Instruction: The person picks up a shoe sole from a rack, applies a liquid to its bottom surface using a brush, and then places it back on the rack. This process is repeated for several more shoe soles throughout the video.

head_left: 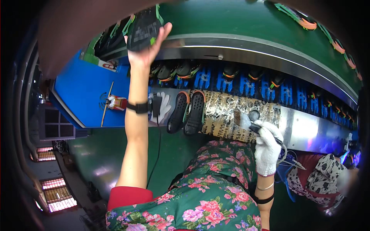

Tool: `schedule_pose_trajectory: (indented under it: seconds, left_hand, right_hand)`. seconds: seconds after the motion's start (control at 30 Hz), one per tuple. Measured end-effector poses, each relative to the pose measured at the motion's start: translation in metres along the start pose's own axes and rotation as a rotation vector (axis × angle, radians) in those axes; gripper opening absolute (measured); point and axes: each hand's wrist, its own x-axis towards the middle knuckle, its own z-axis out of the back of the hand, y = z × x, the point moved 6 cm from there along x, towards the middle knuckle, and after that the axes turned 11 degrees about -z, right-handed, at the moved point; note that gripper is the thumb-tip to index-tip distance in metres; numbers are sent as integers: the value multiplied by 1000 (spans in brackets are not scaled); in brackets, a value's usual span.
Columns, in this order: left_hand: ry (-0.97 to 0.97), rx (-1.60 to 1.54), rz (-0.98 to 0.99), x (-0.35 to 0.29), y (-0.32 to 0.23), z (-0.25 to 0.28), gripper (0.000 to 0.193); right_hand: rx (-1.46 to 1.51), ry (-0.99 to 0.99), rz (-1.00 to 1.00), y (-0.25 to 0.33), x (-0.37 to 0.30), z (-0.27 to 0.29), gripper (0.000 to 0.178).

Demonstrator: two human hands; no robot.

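Observation:
My bare left hand (145,54) is raised at the far left over the edge of the green belt, its thumb stretched along the side of a black shoe (143,34) with green trim. The other fingers are mostly hidden behind it. In a white knitted glove, my right hand (266,148) is closed round the dark handle of a brush (243,120) with brown and white bristles. Beside the bristles is a small round dark object (254,114). A pair of black perforated shoe soles (194,114) with orange edges lies left of the brush, on the bench.
A taped cardboard sheet (221,111) covers part of the metal bench (304,133). Behind it, blue racks (246,85) carry several shoes. Beyond runs the green belt (231,19). A white glove (165,106) lies near a cable on the left; another person (320,173) sits at right.

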Motion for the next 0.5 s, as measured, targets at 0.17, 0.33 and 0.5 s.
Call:
schedule_pose_trajectory:
  seconds: [0.17, 0.33, 0.5]
  left_hand:
    - [-59, 97, -244, -52, -49, 63, 109]
    - [-626, 1208, -100, -195, -26, 217, 81]
    - [-460, 2751, 410, -258, -12, 300, 113]
  right_hand:
    - [-76, 49, -71, -21, 2, -2, 22]
    - [-93, -15, -108, -36, 7, 17, 22]
    - [-147, -20, -121, -44, 6, 23, 22]
